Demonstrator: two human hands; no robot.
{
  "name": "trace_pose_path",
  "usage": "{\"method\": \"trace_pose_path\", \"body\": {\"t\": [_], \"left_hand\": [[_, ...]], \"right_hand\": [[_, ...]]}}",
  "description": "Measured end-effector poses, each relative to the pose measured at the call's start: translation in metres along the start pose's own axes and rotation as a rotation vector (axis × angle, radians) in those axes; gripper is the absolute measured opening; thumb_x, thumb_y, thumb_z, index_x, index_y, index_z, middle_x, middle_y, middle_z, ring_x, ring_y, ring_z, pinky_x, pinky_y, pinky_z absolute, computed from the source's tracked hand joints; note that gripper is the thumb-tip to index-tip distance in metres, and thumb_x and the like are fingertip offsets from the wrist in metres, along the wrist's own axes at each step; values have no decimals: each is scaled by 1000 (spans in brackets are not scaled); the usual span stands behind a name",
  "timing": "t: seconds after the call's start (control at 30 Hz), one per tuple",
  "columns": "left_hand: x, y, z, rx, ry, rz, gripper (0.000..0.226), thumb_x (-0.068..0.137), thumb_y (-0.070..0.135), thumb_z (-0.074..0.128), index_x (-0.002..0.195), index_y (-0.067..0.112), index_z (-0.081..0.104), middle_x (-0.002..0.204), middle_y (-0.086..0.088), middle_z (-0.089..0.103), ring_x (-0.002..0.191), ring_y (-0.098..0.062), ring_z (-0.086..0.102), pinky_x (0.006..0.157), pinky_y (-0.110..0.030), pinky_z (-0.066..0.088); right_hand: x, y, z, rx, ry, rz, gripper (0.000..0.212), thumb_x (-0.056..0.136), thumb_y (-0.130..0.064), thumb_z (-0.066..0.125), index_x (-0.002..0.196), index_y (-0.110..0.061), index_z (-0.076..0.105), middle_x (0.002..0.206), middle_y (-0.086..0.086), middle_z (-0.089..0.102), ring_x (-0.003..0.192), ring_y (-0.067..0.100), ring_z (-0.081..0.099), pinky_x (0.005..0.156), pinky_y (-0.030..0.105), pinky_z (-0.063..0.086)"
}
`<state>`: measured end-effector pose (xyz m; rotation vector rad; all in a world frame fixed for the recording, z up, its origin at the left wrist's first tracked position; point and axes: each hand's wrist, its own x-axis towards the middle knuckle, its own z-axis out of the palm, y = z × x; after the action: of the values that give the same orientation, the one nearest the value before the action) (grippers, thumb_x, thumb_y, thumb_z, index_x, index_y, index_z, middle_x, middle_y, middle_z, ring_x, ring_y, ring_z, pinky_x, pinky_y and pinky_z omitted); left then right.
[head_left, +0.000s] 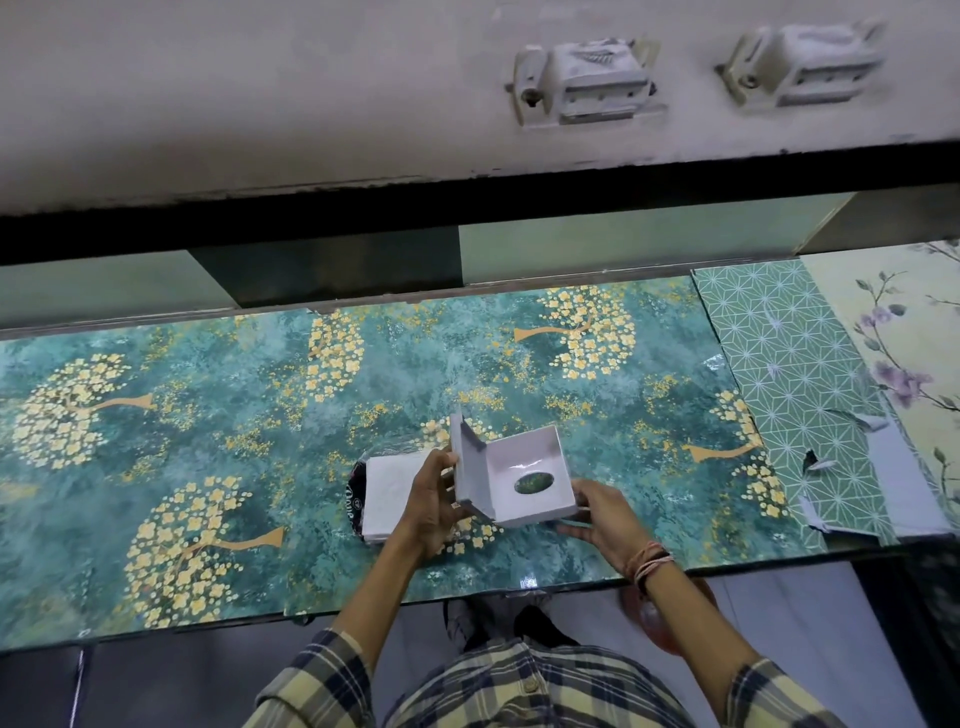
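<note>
I hold a pale grey cardboard box blank (511, 467), partly folded, above the middle of the table. Its flat panel has an oval window that shows the green table through it, and one flap stands upright at the left. My left hand (434, 501) grips the folded left side, thumb on the upright flap. At the right front corner, my right hand (605, 512) holds the panel from below with curled fingers. Under the left hand lies a stack of white flat pieces (387, 491) on a dark patterned item.
The table (208, 441) is covered in teal sheet with yellow blossom trees. Green geometric sheet (779, 374) and pale floral sheet (904, 338) lie at the right, with torn paper. A wall with two fixtures (582, 78) rises behind. The table's front edge runs near my body.
</note>
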<state>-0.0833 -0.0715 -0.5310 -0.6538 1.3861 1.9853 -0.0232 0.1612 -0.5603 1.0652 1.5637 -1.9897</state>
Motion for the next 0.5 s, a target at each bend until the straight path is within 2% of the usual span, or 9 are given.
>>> {"method": "trace_pose_path", "body": {"t": [0.1,0.17,0.23,0.3,0.37,0.43,0.5], "left_hand": [[0,-6,1,-7,-1,3,67,62,46,65,119,11,61,115,-20,63,101,-38,60,60,-41,58],[0,-9,2,-12,1,10,65,63,45,65,120,14,63,115,-19,63,104,-37,60,67,-43,56],[-1,-10,4,2,-2,12,66,63,45,65,122,15,65,115,-18,64,105,-37,60,70,-44,56],[-2,-11,3,3,-17,23,68,64,45,65,125,15,66,117,-17,64,106,-37,60,72,-44,56],[-3,-12,0,0,-26,20,70,66,44,65,128,13,64,119,-19,62,107,-37,59,73,-46,55],[-4,-12,-4,-1,-16,-1,76,67,45,64,131,6,61,120,-21,61,104,-37,60,69,-44,54],[-5,-9,-7,-30,-1,-3,78,70,45,62,131,-3,58,116,-22,63,97,-37,61,64,-40,55]], "right_hand": [[11,14,-1,-100,72,29,26,98,-13,50,100,-4,74,87,14,72,83,30,66,68,35,61],[17,22,-3,-164,105,13,25,99,-11,51,87,-8,73,78,11,71,72,23,64,62,31,58],[20,26,-4,-233,146,-6,31,100,-8,49,76,-11,70,60,5,68,52,15,57,51,24,53],[24,29,-7,-279,172,-20,35,99,-6,49,70,-12,68,49,2,61,42,14,49,45,22,46],[27,31,-7,-295,200,-31,37,96,-8,49,63,-14,65,50,5,58,47,20,48,47,23,42],[26,27,-5,-366,303,-57,37,93,-16,49,57,-15,56,56,6,56,56,22,46,57,28,38],[18,14,0,-451,435,-136,35,96,-17,51,62,-12,55,62,7,55,62,23,45,58,33,34]]}}
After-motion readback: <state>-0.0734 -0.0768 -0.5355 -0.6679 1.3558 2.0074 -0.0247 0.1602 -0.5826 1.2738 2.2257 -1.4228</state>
